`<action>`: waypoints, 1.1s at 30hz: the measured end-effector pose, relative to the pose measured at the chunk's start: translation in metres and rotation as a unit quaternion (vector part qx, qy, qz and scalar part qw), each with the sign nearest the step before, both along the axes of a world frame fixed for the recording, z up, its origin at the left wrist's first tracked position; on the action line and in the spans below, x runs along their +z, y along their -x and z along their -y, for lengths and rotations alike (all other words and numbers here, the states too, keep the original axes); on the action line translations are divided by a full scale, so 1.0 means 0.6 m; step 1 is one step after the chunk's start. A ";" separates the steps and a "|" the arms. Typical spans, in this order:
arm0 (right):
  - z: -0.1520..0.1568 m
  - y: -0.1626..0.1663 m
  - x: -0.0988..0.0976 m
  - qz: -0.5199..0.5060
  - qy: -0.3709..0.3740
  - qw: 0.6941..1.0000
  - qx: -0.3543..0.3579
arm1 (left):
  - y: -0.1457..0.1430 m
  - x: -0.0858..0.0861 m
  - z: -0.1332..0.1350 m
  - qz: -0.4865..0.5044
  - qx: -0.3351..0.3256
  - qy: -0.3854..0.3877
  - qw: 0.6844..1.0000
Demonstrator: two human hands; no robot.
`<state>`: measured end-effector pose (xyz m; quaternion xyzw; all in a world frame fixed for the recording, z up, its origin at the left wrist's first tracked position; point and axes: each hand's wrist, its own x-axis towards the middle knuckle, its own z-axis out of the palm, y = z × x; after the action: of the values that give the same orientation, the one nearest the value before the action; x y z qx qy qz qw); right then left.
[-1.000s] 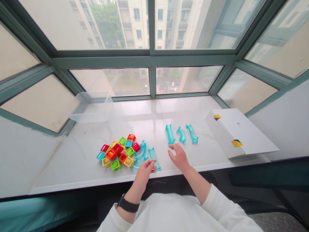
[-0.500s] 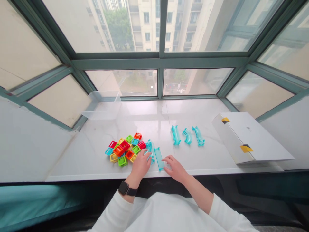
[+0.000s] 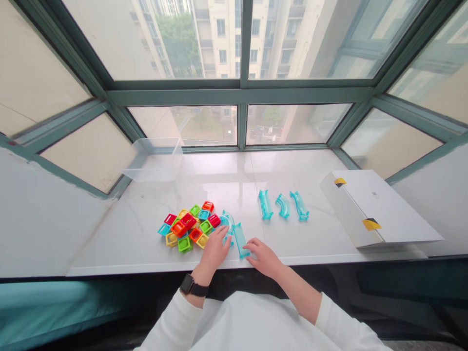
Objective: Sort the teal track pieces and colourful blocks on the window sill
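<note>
My left hand point(image 3: 215, 249) lies over the lower part of some curved clear-blue track pieces point(image 3: 227, 220), fingers extended and slightly apart; they partly hide these pieces. Just to the right, a straight clear-blue track piece point(image 3: 240, 239) lies slightly slanted on the sill. At its lower right corner, the thumb and fingertips of my right hand point(image 3: 265, 257) close on the edge. A heap of colourful square blocks point(image 3: 185, 226), red, orange, yellow, green and blue, touches or nearly touches the curved pieces on the left.
Three more track pieces stand apart in a row: a straight one point(image 3: 265, 204), a short curved one point(image 3: 282, 206) and a longer bent one point(image 3: 300, 206). A clear plastic bin point(image 3: 157, 173) is at the back left. On the right sits a white box point(image 3: 383, 209) with yellow-black tabs.
My right hand's fingertips have shifted slightly down and left onto the straight piece's lower corner. My left hand has drawn back a little, uncovering more of the upper curved piece.
</note>
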<state>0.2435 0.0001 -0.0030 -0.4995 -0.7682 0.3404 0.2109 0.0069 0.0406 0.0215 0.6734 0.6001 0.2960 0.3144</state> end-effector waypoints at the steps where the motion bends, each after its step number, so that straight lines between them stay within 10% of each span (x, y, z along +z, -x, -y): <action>1: -0.001 0.001 -0.003 0.003 -0.002 1.000 0.001 | -0.001 0.002 0.000 0.022 0.008 0.011 1.000; 16: -0.004 0.003 -0.001 0.000 -0.007 1.000 -0.003 | -0.018 0.049 0.019 0.115 0.012 0.005 0.993; 33: -0.016 0.007 0.131 -0.356 0.168 0.908 -0.144 | -0.074 0.117 0.056 0.152 -0.050 -0.066 0.985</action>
<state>0.2391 0.0098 0.0757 -0.4785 -0.4936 0.5852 0.4300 0.0513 0.0069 0.0914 0.6692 0.4898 0.4178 0.3711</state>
